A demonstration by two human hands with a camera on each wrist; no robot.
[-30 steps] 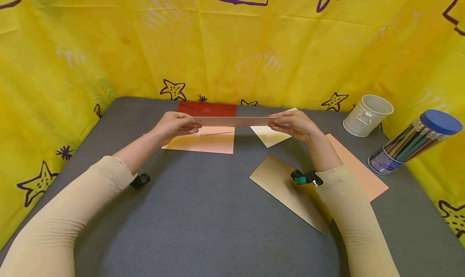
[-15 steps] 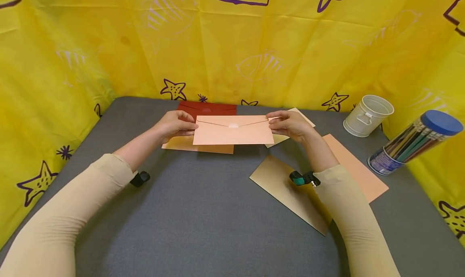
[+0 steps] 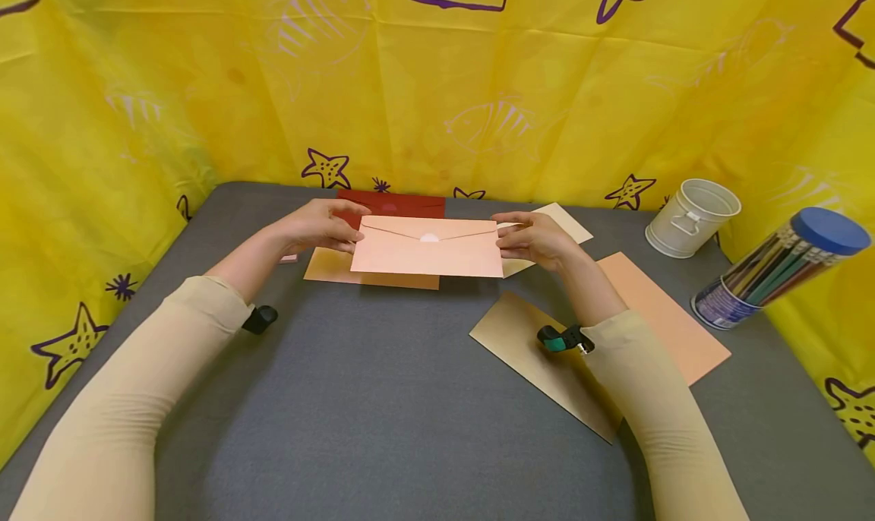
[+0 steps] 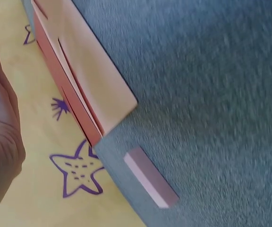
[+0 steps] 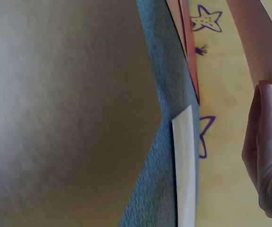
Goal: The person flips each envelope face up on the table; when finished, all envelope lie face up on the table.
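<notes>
A pale pink envelope (image 3: 427,257), its flap closed with a round white seal, is held up above the table in the head view. My left hand (image 3: 320,226) pinches its left edge; my right hand (image 3: 536,240) grips the right edge between thumb and fingers. Behind and below it lie a red envelope (image 3: 393,202) and a peach-orange envelope (image 3: 369,278), both partly hidden. A cream envelope (image 3: 563,221) lies behind my right hand. In the right wrist view, my right fingertips touch the corner of the held envelope (image 5: 259,45).
A gold-brown envelope (image 3: 540,365) and a peach envelope (image 3: 666,316) lie under and beside the right forearm. At the right stand a white metal bucket (image 3: 692,217) and a blue-lidded tub of pencils (image 3: 779,270). A small pink block (image 4: 151,177) lies left of the envelopes.
The held envelope was edge-on, then tilted so its flap side faces the head camera. Since then both hands have shifted it slightly left, and the pink block has come into view.
</notes>
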